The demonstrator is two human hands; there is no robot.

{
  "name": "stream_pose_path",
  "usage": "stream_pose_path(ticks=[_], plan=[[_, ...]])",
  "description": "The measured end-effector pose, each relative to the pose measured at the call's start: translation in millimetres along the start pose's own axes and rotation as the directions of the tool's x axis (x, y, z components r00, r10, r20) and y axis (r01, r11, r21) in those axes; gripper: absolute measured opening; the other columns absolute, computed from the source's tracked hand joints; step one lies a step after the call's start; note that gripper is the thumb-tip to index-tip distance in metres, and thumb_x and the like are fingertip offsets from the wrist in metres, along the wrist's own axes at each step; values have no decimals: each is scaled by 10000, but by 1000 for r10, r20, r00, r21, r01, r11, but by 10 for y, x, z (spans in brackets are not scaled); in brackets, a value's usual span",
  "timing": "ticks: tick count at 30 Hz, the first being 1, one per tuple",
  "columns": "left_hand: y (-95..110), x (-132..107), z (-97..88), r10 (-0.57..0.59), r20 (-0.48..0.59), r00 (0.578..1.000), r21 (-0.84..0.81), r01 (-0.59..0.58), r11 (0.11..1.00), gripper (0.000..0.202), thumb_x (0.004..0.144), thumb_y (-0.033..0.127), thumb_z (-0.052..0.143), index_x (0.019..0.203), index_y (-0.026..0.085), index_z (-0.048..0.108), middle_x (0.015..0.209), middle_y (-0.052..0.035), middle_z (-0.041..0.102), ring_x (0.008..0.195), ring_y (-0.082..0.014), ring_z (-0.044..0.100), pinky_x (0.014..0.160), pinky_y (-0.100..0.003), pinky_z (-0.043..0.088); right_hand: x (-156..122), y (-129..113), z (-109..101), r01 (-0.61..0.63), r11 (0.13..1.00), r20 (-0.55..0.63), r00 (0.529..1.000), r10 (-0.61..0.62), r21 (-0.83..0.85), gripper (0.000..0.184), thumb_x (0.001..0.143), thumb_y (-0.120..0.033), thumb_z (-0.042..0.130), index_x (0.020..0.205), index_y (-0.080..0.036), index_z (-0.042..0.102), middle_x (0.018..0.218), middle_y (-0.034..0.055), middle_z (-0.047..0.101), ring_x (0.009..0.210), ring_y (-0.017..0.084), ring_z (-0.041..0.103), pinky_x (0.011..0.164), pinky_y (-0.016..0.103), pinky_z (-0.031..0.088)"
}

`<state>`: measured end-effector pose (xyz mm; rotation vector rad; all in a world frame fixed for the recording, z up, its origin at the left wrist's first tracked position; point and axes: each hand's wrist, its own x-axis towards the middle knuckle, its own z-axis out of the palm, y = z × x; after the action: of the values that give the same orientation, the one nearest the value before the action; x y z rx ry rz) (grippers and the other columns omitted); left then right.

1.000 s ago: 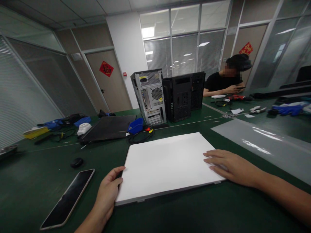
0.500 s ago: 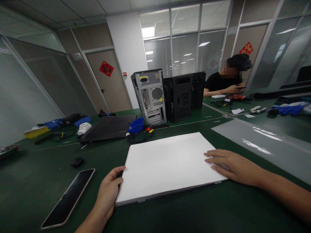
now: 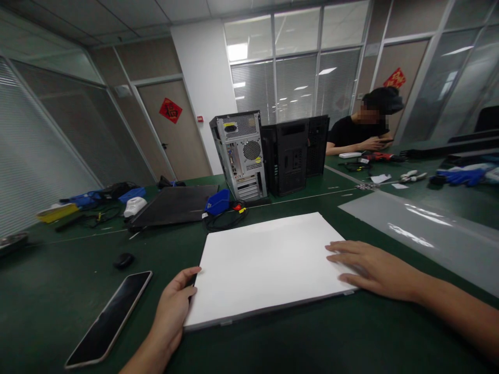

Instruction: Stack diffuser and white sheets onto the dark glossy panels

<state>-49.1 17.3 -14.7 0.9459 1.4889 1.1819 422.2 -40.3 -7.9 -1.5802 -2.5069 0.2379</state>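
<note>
A thin rectangular white panel (image 3: 265,267) with a grey edge and small tabs along its near side lies in front of me on the green table. My left hand (image 3: 173,298) grips its left edge, index finger and thumb at the rim; the other fingers are mostly hidden. At the panel's right edge my right hand (image 3: 370,267) is open, with fingers spread and their tips lying on the white face. A phone (image 3: 111,319) with a dark screen rests left of my left hand, and a small black round object (image 3: 123,260) sits just beyond it.
Beyond the panel stand a computer case (image 3: 244,156) and black case parts (image 3: 290,158). A blue object with cables (image 3: 217,202) and a dark flat panel (image 3: 175,205) lie farther left. At right are a translucent sheet (image 3: 424,228), blue gloves (image 3: 465,175) and a seated person (image 3: 346,132).
My right hand has shifted slightly left on the panel, and its thumb has moved apart from the other fingers. The panel has moved very slightly left. My left hand stays at the left edge.
</note>
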Motion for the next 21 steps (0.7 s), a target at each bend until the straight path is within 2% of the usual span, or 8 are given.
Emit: stream_pose_path(ticks=[16, 21], plan=[[-4, 3, -13, 13, 10, 1000, 7, -13, 1000, 433, 570, 93, 560, 982, 206, 632, 915, -7, 694, 596, -139, 607, 525, -243, 428, -25, -20, 0, 17, 1000, -39, 999, -17, 4, 565, 842, -555, 514, 1371, -375, 432, 1451, -2, 387, 1324, 283, 361, 1071, 513, 349], [16, -10, 4, 23, 16, 1000, 11, -23, 1000, 416, 568, 90, 564, 964, 200, 632, 921, -8, 696, 589, -129, 598, 519, -235, 424, 13, 22, -11, 24, 996, -39, 999, -27, -86, 516, 883, -536, 451, 1374, -382, 421, 1458, -20, 374, 1324, 244, 359, 1082, 482, 334]])
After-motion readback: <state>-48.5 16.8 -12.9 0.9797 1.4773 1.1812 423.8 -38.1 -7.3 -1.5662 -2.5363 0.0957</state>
